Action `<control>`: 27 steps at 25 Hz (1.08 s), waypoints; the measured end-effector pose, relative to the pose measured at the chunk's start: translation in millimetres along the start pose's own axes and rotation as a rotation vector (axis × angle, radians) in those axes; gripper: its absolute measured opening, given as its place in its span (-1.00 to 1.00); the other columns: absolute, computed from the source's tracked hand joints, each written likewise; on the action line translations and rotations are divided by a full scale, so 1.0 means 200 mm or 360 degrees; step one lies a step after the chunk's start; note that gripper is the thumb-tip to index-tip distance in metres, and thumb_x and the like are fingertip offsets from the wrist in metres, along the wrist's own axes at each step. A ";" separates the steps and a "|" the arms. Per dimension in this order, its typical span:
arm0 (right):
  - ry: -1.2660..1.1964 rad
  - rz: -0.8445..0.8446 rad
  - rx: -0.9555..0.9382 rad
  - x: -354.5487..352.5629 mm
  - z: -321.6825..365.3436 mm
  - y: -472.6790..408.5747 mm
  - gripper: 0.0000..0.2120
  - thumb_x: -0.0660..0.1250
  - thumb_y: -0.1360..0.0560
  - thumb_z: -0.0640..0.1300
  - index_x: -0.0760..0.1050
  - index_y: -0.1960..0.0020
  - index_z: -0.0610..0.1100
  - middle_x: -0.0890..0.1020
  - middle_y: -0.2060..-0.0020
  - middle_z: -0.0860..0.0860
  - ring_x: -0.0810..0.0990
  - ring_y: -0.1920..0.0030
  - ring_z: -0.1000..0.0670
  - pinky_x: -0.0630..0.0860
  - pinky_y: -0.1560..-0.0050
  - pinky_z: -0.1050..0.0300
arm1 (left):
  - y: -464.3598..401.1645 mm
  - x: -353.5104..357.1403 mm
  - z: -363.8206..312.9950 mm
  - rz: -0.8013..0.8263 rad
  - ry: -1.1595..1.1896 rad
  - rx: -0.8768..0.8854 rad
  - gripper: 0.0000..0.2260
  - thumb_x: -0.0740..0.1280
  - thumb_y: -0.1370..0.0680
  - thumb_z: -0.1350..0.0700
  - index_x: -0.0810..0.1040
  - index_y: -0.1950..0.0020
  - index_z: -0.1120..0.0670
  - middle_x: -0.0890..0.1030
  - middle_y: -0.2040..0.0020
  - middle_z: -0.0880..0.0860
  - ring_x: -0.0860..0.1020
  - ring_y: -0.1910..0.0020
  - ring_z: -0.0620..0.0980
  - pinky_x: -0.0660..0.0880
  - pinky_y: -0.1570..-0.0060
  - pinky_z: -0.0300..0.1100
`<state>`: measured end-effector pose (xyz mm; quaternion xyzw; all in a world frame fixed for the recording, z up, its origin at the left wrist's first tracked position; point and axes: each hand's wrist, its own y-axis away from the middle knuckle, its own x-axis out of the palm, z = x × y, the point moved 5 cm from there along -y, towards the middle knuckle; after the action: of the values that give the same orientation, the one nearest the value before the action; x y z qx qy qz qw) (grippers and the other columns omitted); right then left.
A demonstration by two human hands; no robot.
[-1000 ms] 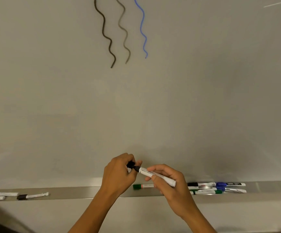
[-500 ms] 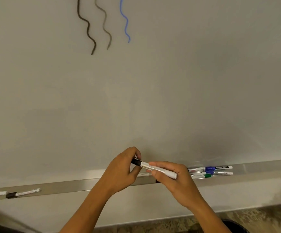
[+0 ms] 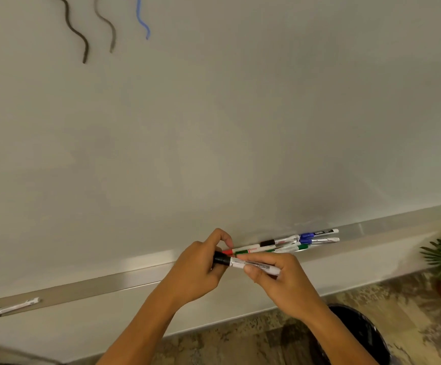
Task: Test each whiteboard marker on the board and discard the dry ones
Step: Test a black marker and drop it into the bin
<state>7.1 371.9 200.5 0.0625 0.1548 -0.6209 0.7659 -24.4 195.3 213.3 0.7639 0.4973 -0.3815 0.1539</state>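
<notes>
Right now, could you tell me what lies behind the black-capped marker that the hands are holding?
Behind the black-capped marker, a cluster of markers lies on the metal tray: red, green, black and blue caps show. The left hand and right hand cover the cluster's near ends.

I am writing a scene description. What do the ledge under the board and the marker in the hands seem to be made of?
The ledge looks like brushed metal, perhaps aluminium: grey, with a soft streaky sheen. The marker looks like smooth plastic: a glossy white barrel with a black cap, which the left hand grips while the right hand holds the barrel.
</notes>
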 end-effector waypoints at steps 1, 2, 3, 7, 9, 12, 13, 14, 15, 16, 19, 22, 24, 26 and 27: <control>0.0007 -0.0005 0.0017 -0.03 -0.02 0.02 -0.77 0.41 -0.56 -0.11 0.67 -0.16 0.14 0.72 0.05 0.23 0.66 0.05 0.15 0.57 0.06 0.26 | -0.01 0.04 -0.02 0.0031 0.0014 0.0005 -0.71 0.33 -0.56 0.17 0.34 -0.14 -0.14 0.57 0.33 -0.22 0.41 0.43 -0.03 0.35 0.42 -0.22; 0.0019 -0.0011 0.0034 -0.06 -0.04 0.03 -0.77 0.41 -0.56 -0.11 0.67 -0.14 0.15 0.72 0.04 0.21 0.67 0.03 0.10 0.60 0.02 0.20 | -0.02 0.07 -0.04 0.0062 0.0025 0.0006 -0.70 0.33 -0.56 0.16 0.33 -0.13 -0.18 0.62 0.28 -0.14 0.42 0.43 -0.02 0.39 0.41 -0.12; 0.0030 -0.0019 0.0050 -0.09 -0.06 0.05 -0.77 0.41 -0.56 -0.11 0.68 -0.13 0.16 0.72 0.03 0.19 0.67 0.02 0.08 0.61 -0.01 0.16 | -0.03 0.11 -0.05 0.0090 0.0033 -0.0006 -0.69 0.33 -0.56 0.15 0.31 -0.10 -0.21 0.64 0.24 -0.05 0.42 0.43 -0.01 0.41 0.38 -0.06; 0.0066 -0.0086 0.0085 -0.20 -0.14 0.12 -0.79 0.42 -0.55 -0.13 0.69 -0.11 0.12 0.72 0.08 0.21 0.65 0.04 0.13 0.54 0.06 0.28 | -0.07 0.24 -0.13 0.0114 0.0168 -0.0052 -0.70 0.33 -0.55 0.21 0.34 -0.04 -0.19 0.60 0.27 0.08 0.43 0.42 0.02 0.41 0.38 -0.05; 0.0082 -0.0099 0.0102 -0.26 -0.16 0.14 -0.81 0.44 -0.54 -0.13 0.70 -0.09 0.10 0.71 0.12 0.22 0.64 0.09 0.15 0.49 0.11 0.33 | -0.09 0.31 -0.17 0.0102 0.0227 -0.0078 -0.70 0.32 -0.54 0.24 0.36 -0.02 -0.17 0.55 0.32 0.12 0.44 0.42 0.03 0.40 0.39 -0.04; 0.0098 -0.0151 0.0131 -0.38 -0.22 0.22 -0.83 0.44 -0.54 -0.12 0.70 -0.07 0.10 0.71 0.16 0.19 0.64 0.13 0.11 0.54 0.15 0.27 | -0.12 0.45 -0.24 0.0152 0.0332 -0.0156 -0.69 0.30 -0.55 0.26 0.36 0.00 -0.17 0.54 0.33 0.14 0.49 0.36 0.14 0.48 0.34 0.06; 0.0100 -0.0175 0.0135 -0.42 -0.24 0.26 -0.83 0.43 -0.55 -0.12 0.70 -0.07 0.11 0.70 0.16 0.17 0.64 0.14 0.09 0.57 0.14 0.21 | -0.14 0.49 -0.27 0.0180 0.0337 -0.0163 -0.69 0.31 -0.55 0.26 0.35 0.00 -0.18 0.54 0.33 0.11 0.48 0.36 0.12 0.49 0.32 0.06; 0.0101 -0.0188 0.0142 -0.46 -0.26 0.29 -0.83 0.42 -0.56 -0.11 0.69 -0.08 0.12 0.70 0.17 0.17 0.63 0.15 0.08 0.57 0.13 0.19 | -0.16 0.54 -0.30 0.0203 0.0325 -0.0166 -0.67 0.32 -0.55 0.26 0.35 0.00 -0.19 0.54 0.33 0.07 0.47 0.38 0.04 0.49 0.32 0.01; 0.0116 -0.0192 0.0145 -0.49 -0.28 0.34 -0.83 0.40 -0.57 -0.09 0.68 -0.10 0.13 0.69 0.17 0.17 0.63 0.16 0.08 0.56 0.13 0.20 | -0.19 0.59 -0.33 0.0211 0.0309 -0.0166 -0.65 0.32 -0.55 0.27 0.34 0.00 -0.19 0.52 0.35 0.03 0.45 0.41 -0.04 0.46 0.34 -0.08; 0.0150 -0.0195 0.0145 -0.53 -0.31 0.37 -0.82 0.38 -0.59 -0.07 0.66 -0.13 0.13 0.69 0.18 0.19 0.63 0.17 0.09 0.55 0.16 0.23 | -0.22 0.64 -0.36 0.0192 0.0287 -0.0167 -0.63 0.32 -0.53 0.30 0.33 0.00 -0.19 0.50 0.36 0.00 0.43 0.41 -0.10 0.42 0.35 -0.17; 0.0329 -0.0232 0.0170 -0.63 -0.40 0.47 -0.79 0.29 -0.63 0.01 0.61 -0.21 0.14 0.63 0.26 0.20 0.57 0.26 0.13 0.46 0.27 0.29 | -0.30 0.83 -0.45 0.0031 0.0279 -0.0234 -0.61 0.32 -0.49 0.37 0.35 0.00 -0.13 0.47 0.38 0.02 0.41 0.42 -0.14 0.32 0.40 -0.29; 0.0636 -0.0269 0.0243 -0.73 -0.54 0.54 -0.82 0.21 -0.63 0.12 0.54 -0.13 0.12 0.61 0.28 0.12 0.55 0.28 0.07 0.50 0.27 0.06 | -0.34 1.03 -0.49 -0.0122 0.0378 -0.0401 -0.71 0.34 -0.47 0.39 0.43 0.06 0.00 0.54 0.32 0.02 0.47 0.38 -0.13 0.37 0.39 -0.34; 0.0783 -0.0217 0.0355 -0.75 -0.65 0.58 -0.83 0.16 -0.63 0.15 0.45 -0.07 0.10 0.58 0.29 0.08 0.51 0.30 0.04 0.49 0.27 -0.08 | -0.35 1.15 -0.48 -0.0146 0.0385 -0.0464 -0.73 0.33 -0.45 0.40 0.46 0.10 0.02 0.58 0.27 0.01 0.53 0.31 -0.11 0.40 0.33 -0.38; 0.0786 -0.0142 0.0450 -0.73 -0.76 0.62 -0.85 0.12 -0.64 0.14 0.38 -0.05 0.09 0.55 0.27 0.07 0.50 0.30 0.02 0.46 0.28 -0.10 | -0.36 1.25 -0.44 -0.0107 0.0345 -0.0501 -0.74 0.33 -0.45 0.40 0.48 0.10 0.02 0.60 0.23 -0.01 0.55 0.27 -0.13 0.41 0.30 -0.39; 0.0753 -0.0120 0.0492 -0.73 -0.81 0.65 -0.85 0.12 -0.64 0.13 0.36 -0.05 0.07 0.53 0.24 0.05 0.49 0.29 0.01 0.44 0.27 -0.10 | -0.37 1.30 -0.42 -0.0071 0.0318 -0.0512 -0.74 0.34 -0.44 0.39 0.49 0.09 0.03 0.60 0.22 -0.01 0.55 0.26 -0.14 0.41 0.28 -0.37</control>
<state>80.8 582.9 80.4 0.3159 0.2351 -0.6334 0.6662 2.4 449.2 88.4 0.7523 0.5814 -0.2227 0.2155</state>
